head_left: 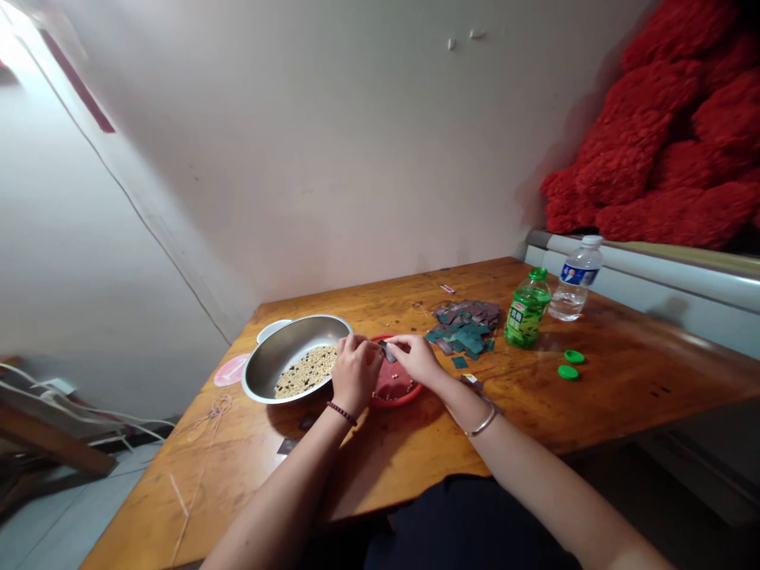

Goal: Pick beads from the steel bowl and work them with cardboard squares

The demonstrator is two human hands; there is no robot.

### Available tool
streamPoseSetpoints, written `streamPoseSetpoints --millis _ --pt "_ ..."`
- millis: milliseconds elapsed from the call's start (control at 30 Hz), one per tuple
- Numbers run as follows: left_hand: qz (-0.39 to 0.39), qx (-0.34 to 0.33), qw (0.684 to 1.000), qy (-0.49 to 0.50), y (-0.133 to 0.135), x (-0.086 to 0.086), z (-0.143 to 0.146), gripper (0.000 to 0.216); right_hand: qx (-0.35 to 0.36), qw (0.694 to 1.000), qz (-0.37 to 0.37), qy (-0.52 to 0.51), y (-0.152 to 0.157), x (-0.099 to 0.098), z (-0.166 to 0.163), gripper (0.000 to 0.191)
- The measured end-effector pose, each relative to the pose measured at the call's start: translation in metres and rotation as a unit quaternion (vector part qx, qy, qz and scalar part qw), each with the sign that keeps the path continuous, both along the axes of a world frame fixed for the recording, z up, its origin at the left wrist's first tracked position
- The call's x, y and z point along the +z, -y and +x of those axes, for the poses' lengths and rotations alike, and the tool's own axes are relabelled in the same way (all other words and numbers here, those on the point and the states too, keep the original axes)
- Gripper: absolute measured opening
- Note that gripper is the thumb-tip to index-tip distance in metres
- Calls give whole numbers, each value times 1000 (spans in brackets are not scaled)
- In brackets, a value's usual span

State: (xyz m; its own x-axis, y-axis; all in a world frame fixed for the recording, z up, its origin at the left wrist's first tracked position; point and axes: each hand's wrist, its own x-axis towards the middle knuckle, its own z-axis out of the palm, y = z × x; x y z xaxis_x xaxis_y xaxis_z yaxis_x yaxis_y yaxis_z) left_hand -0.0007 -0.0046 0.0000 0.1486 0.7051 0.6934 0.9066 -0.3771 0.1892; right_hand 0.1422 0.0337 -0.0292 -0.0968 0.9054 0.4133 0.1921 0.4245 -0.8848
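Both my hands meet over a small red dish (395, 389) on the wooden table (623, 380). My left hand (355, 372) is closed in a pinch, with a dark bead bracelet at the wrist. My right hand (417, 358) is also closed, and a small dark rectangular piece (387, 349) is held between the two hands. A steel bowl (290, 348) with pale beads sits just left of the dish. A pile of similar dark green and purple pieces (466, 326) lies to the right.
A green bottle (526, 309) and a clear water bottle (575, 279) stand at the right, with two green caps (571, 364) near them. A pink disc (230, 370) lies left of the bowl. Red fluffy bundles (665, 142) are stacked on a ledge at the right.
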Motion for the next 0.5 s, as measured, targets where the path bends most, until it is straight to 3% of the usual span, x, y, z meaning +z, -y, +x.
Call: streamPoseSetpoints --millis 167,367,500 --pt "7 -6 1000 4 0 0 -1 14 5 1000 -3 -15 -1 -1 0 24" --pt "36 38 997 64 -3 9 -10 14 -14 999 -30 -40 -3 0 0 22" --pt "47 18 997 59 -1 12 -10 14 10 996 -48 -70 -2 3 -1 21"
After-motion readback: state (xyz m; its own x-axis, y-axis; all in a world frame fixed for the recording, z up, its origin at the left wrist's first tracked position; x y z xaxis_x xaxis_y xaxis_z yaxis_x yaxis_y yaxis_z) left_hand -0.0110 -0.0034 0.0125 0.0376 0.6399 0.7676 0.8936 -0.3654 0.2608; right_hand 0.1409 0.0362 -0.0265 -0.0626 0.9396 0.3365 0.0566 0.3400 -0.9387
